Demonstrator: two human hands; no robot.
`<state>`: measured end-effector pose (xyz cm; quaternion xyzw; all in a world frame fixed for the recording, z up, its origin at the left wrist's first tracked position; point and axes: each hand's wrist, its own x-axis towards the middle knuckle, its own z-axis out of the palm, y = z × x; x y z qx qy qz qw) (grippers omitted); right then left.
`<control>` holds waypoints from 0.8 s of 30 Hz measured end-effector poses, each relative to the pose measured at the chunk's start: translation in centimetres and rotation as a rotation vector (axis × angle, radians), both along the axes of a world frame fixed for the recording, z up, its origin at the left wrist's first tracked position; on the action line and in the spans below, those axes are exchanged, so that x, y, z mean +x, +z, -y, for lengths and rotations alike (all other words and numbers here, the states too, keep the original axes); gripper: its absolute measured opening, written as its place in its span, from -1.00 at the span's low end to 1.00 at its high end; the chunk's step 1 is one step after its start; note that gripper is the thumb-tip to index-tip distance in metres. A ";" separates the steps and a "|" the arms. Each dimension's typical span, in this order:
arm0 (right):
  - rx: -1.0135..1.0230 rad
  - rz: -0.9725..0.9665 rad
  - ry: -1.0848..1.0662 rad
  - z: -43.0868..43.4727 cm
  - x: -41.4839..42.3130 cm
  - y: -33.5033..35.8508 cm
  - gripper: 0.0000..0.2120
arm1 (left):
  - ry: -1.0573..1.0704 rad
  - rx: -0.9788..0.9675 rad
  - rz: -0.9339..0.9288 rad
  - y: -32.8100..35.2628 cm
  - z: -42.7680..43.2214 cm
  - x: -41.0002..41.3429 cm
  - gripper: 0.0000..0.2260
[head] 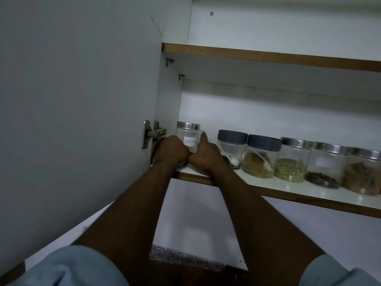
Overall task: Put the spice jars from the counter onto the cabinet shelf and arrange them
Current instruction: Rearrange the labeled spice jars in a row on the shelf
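Observation:
A clear glass jar with a steel lid and a white label (pixel 188 133) stands at the far left end of the lower cabinet shelf (pixel 309 195). My left hand (pixel 172 150) wraps its left side and my right hand (pixel 203 154) wraps its right side, thumb up along the glass. To its right stands a row of several jars: a near-empty one with a dark lid (pixel 232 148), one with brown powder (pixel 260 155), one with green seeds (pixel 293 159), one with dark bits (pixel 325 165) and one with brown pieces (pixel 363 172).
The open cabinet door (pixel 78 112) stands at the left, its hinge (pixel 152 133) beside my left hand. A bare upper shelf (pixel 268 56) runs above. A speckled counter edge (pixel 185 259) shows far below between my forearms.

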<state>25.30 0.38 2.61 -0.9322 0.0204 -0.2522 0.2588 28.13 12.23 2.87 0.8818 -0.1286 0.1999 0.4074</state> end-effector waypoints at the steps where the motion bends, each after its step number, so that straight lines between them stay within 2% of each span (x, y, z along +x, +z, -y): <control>1: 0.010 0.018 0.000 0.1 -0.1 0.0 -0.15 | 0.021 0.015 -0.005 0.1 0.0 -0.2 -0.94; 4: 0.028 0.048 -0.021 0.4 -0.1 0.2 -0.38 | 0.080 0.059 0.011 0.2 0.4 -0.7 -0.90; 7: 0.001 0.035 -0.021 0.8 -0.2 0.2 -0.47 | 0.119 0.078 0.102 0.0 0.9 -1.3 -0.83; 9: 0.002 0.032 -0.026 0.9 -0.3 0.2 -0.44 | 0.127 0.113 0.134 -0.1 0.9 -1.6 -0.84; 13: 0.042 -0.083 0.008 0.4 -0.1 0.2 -0.13 | 0.085 0.151 0.107 -0.5 0.3 -1.5 -0.84; 17: 0.021 -0.052 0.004 0.6 -0.1 0.0 -0.39 | 0.076 0.173 0.075 -0.8 0.3 -1.4 -0.76; 21: 0.006 0.017 -0.025 0.5 -0.5 0.2 -0.42 | 0.100 0.103 0.113 -0.6 0.1 -1.4 -0.78; 24: -0.042 0.048 -0.036 0.4 -0.7 0.0 -0.54 | 0.093 0.137 0.092 -0.6 0.2 -1.5 -0.85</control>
